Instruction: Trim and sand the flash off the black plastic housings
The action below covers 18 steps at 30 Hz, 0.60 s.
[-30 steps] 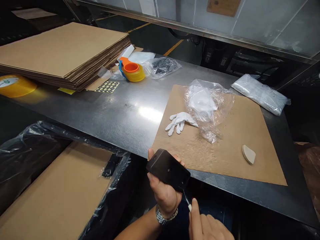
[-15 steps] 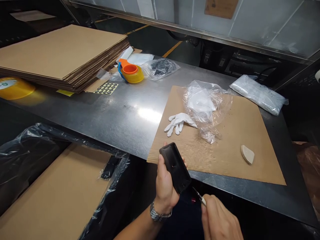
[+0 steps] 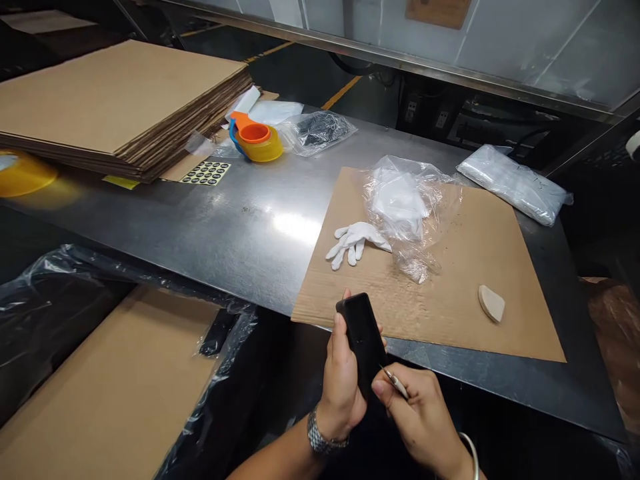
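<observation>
My left hand [image 3: 343, 380] clamps the black part [image 3: 364, 341] at lower centre, right hand [image 3: 420, 417] pinching a thin blade [image 3: 393, 380] against its edge, and one slip could send that tip into my left fingers [image 3: 340, 327].

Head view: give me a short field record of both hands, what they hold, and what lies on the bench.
left hand: grips a black plastic part, held edge-up in front of the bench
right hand: pinches a small thin blade tool, tip at the part's lower edge
bench: steel, bearing a cardboard sheet
on the sheet: white glove, clear plastic bag, beige wedge
far left: cardboard stack, tape dispenser
</observation>
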Each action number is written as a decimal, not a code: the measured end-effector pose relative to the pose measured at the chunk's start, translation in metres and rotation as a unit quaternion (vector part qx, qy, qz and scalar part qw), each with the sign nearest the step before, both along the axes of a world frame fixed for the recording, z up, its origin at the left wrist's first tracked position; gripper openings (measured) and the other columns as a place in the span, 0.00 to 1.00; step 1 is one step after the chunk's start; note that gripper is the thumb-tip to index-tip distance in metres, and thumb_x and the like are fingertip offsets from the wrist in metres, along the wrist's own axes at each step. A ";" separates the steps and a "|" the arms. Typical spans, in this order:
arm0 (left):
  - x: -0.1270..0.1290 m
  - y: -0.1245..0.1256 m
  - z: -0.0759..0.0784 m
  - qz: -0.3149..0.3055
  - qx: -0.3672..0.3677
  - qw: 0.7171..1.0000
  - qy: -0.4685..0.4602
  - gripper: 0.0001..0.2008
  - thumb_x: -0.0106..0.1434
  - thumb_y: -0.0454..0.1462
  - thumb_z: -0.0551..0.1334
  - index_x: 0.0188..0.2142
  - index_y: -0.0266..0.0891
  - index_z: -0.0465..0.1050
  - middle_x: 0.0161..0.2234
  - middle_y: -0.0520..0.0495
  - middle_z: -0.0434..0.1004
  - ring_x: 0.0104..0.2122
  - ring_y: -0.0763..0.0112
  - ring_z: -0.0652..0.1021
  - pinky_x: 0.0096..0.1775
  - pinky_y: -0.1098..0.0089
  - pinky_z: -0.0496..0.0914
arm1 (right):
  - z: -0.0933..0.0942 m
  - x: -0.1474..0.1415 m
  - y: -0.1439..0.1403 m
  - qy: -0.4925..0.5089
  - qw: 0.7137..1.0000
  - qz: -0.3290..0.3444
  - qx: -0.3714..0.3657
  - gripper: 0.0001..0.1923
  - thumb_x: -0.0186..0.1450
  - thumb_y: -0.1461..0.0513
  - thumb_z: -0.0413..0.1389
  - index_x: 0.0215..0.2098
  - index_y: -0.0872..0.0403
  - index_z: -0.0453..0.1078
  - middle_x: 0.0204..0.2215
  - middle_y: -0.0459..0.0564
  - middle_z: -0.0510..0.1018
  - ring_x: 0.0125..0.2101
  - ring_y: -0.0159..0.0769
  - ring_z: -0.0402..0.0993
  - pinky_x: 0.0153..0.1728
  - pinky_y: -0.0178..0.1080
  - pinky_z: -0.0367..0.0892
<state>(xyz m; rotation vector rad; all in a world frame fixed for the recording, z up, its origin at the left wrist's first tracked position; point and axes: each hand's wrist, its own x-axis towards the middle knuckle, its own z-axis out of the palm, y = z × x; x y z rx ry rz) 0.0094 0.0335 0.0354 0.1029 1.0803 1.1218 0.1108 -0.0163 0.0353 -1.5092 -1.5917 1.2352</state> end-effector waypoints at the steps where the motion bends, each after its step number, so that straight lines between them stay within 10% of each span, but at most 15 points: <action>1: 0.000 0.000 0.000 -0.005 -0.008 1.000 -0.009 0.28 0.61 0.51 0.51 0.59 0.47 0.54 0.27 0.48 0.73 0.22 0.71 0.73 0.25 0.70 0.71 | -0.001 0.003 0.000 -0.026 0.999 -0.025 0.013 0.15 0.66 0.59 0.46 0.24 0.55 0.63 0.17 0.41 0.63 0.18 0.25 0.58 0.21 0.29 0.54; 6: -0.001 0.004 0.002 -0.017 -0.042 0.997 -0.065 0.26 0.63 0.49 0.51 0.57 0.42 0.57 0.25 0.49 0.72 0.21 0.72 0.73 0.24 0.72 0.70 | -0.006 0.023 -0.002 -0.131 0.981 -0.131 0.052 0.20 0.67 0.55 0.45 0.19 0.53 0.57 0.14 0.39 0.58 0.16 0.25 0.56 0.18 0.29 0.53; 18: -0.007 0.008 0.001 -0.031 0.019 0.996 -0.081 0.26 0.63 0.50 0.48 0.60 0.50 0.51 0.24 0.50 0.72 0.21 0.73 0.72 0.26 0.73 0.69 | 0.010 0.035 -0.035 -0.342 0.922 0.010 0.183 0.16 0.69 0.60 0.42 0.44 0.56 0.68 0.22 0.45 0.70 0.20 0.28 0.69 0.19 0.29 0.61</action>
